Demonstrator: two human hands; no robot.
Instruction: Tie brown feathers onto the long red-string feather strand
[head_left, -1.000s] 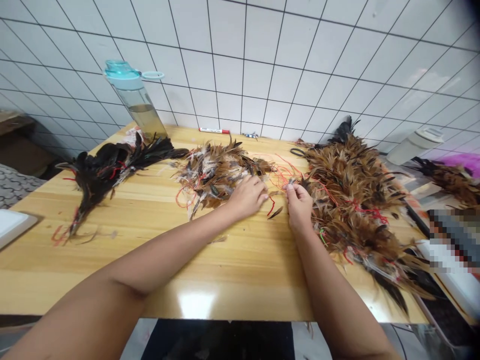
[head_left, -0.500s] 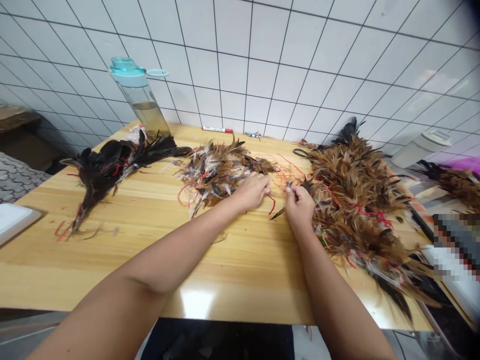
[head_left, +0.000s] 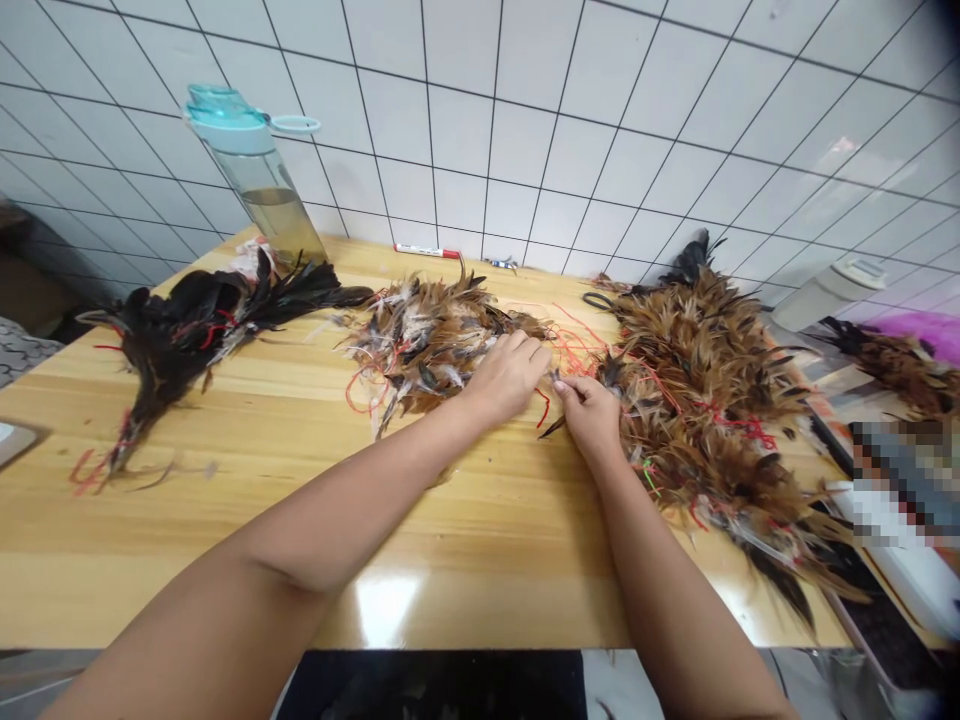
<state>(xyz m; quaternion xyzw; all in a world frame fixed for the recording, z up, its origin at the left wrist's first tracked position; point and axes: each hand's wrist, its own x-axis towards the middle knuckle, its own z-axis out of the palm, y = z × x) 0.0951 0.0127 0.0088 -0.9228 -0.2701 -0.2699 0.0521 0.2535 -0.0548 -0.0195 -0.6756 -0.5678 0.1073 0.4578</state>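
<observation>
Over the table [head_left: 480, 550], my right hand [head_left: 592, 412] pinches a small feather [head_left: 556, 376] near my left hand [head_left: 511, 376], which is curled at the pile's [head_left: 431, 325] edge; whether it holds something, I cannot tell.

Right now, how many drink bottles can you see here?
2: a teal-lidded bottle at the back left, and a pale-lidded bottle to the right of the large brown feather bundles. Others may be hidden.
</observation>
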